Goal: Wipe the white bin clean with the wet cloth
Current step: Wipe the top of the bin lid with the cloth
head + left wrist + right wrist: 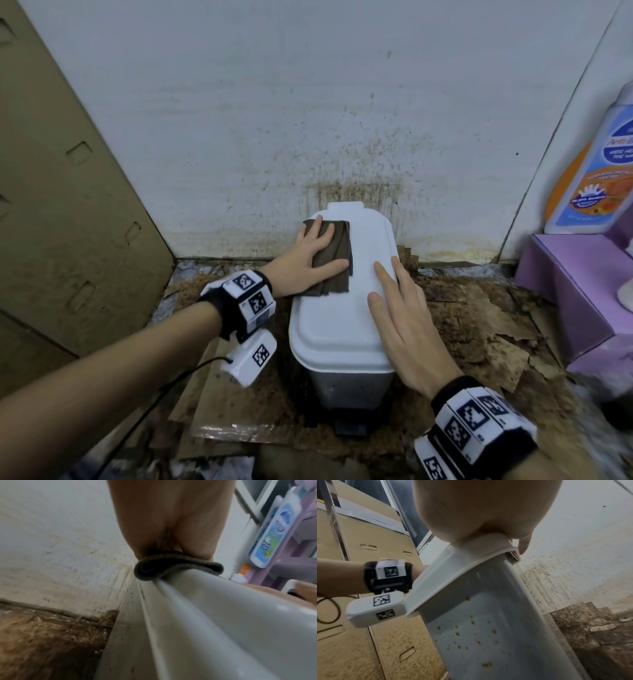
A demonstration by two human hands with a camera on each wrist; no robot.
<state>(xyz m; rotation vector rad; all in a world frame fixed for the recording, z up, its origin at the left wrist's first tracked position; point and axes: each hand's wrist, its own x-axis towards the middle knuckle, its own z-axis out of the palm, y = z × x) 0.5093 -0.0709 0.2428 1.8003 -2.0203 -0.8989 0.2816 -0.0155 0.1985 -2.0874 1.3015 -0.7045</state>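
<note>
A small white pedal bin [337, 329] stands on the floor against the stained wall, its lid closed. A folded dark brown-grey cloth [334, 260] lies on the far left part of the lid. My left hand [313, 255] lies flat on the cloth with fingers straight, pressing it onto the lid. In the left wrist view the cloth [178, 566] bulges out over the lid's edge beneath the palm. My right hand [399, 308] rests flat on the right side of the lid, fingers extended. The bin's side [479, 628] carries brown spots in the right wrist view.
Torn, dirty cardboard [479, 318] covers the floor around the bin. A cardboard box [68, 205] leans at the left. A purple stool [582, 284] with a handwash bottle [596, 164] stands at the right. The wall [342, 154] behind is spattered brown.
</note>
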